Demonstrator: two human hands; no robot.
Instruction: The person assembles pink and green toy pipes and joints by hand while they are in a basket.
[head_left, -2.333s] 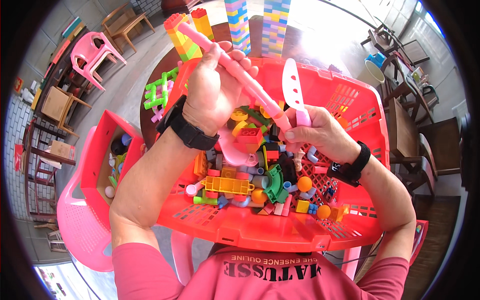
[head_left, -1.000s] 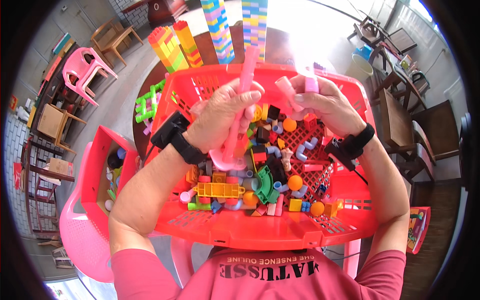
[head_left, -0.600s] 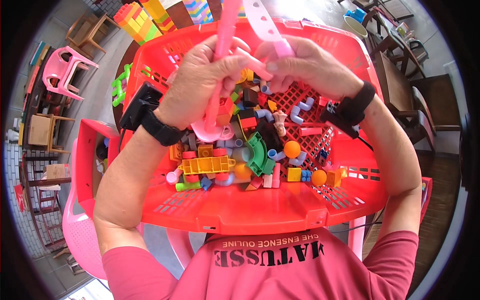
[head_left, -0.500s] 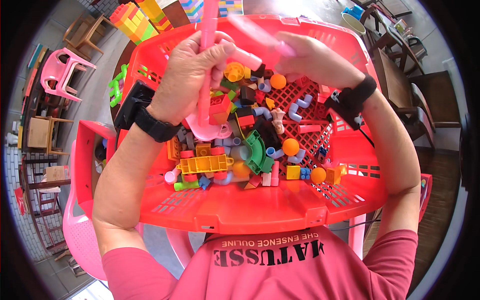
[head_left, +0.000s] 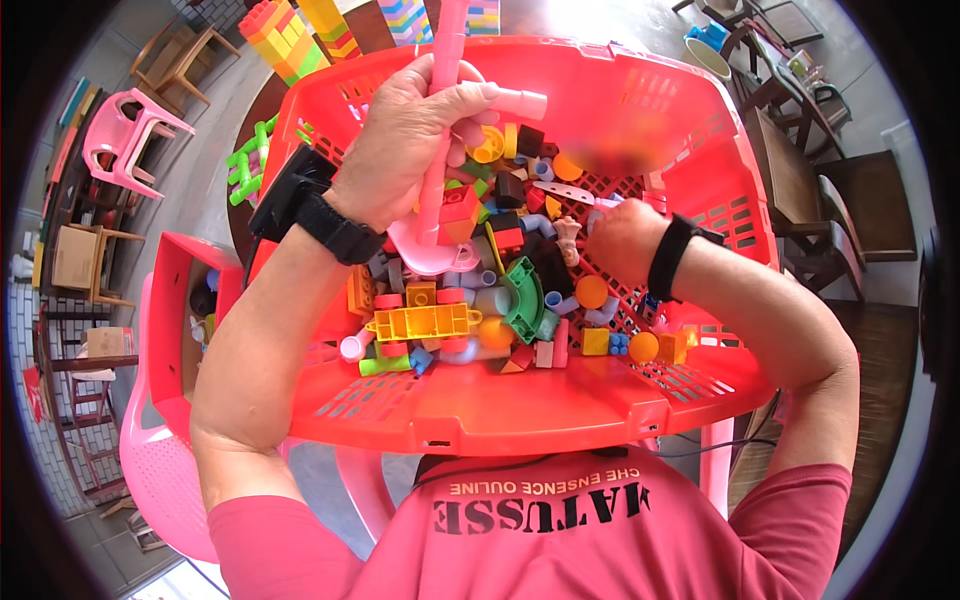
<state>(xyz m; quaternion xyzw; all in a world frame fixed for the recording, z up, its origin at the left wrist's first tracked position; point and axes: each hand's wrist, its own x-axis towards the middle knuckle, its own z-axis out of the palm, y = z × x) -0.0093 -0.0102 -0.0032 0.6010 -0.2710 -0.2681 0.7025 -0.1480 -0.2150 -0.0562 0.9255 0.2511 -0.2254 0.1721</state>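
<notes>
Head view, sole cam. A red plastic basket [head_left: 480,405] is seen at frame centre, filled w/ mixed toy pieces.

Left hand [head_left: 415,135], at approx. 11 o'clock of the basket interior, is clenched round a pink tube [head_left: 437,130], held near upright; the tube's upper end runs off the top edge of frame, and its lower end meets a pink round base [head_left: 425,245] among the pieces. A short pink side branch is noted just right of the thumb. A black wrist strap is worn on the left forearm.

Right hand [head_left: 625,240], at approx. 3 o'clock, is curled down into the pieces near the right wall; fingers are hidden behind the hand, so grasp cannot be told. A black band is worn on that wrist.

Contents noted: yellow perforated block [head_left: 422,322] at 7 o'clock, green curved piece [head_left: 522,300] at 6 o'clock, orange ball [head_left: 591,291] just below the right hand, touching or nearly so.

Surroundings: stacked block towers [head_left: 290,35] on the dark surface at 11–12 o'clock beyond the basket; pink chair [head_left: 125,145] at 10 o'clock, well apart; second red bin [head_left: 175,330] at 9 o'clock, just beside the basket.
</notes>
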